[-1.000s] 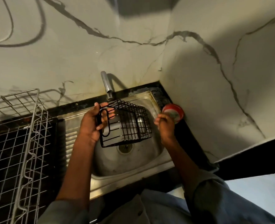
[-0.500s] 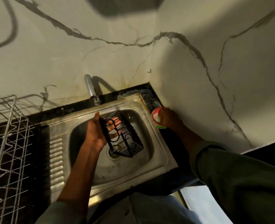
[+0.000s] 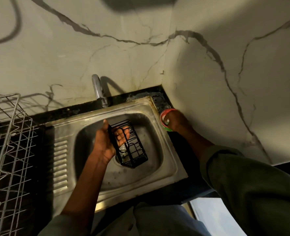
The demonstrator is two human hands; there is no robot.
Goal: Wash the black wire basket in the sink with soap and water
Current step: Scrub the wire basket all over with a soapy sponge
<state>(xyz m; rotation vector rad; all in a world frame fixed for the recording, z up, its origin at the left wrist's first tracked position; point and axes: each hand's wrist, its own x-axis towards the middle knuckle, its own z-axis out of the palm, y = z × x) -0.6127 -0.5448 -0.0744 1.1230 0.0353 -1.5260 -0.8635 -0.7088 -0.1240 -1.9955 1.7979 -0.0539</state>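
My left hand (image 3: 106, 142) grips the black wire basket (image 3: 132, 149) by its near side, fingers through the wires, and holds it tilted over the drain inside the steel sink (image 3: 164, 150). My right hand (image 3: 176, 121) is on the round red, white and green soap tub (image 3: 163, 116), which sits on the black counter at the sink's right back corner. Its fingers reach into the tub; whether they hold anything is hidden. No water runs from the tap (image 3: 98, 89).
A silver wire dish rack (image 3: 9, 150) stands on the counter to the left of the sink's ribbed drainboard (image 3: 60, 164). Marble-patterned walls meet in a corner right behind the tub.
My right hand left the basket and went right to the soap tub. My left hand lowered the basket deeper into the sink and tilted it. The camera view shifted right.
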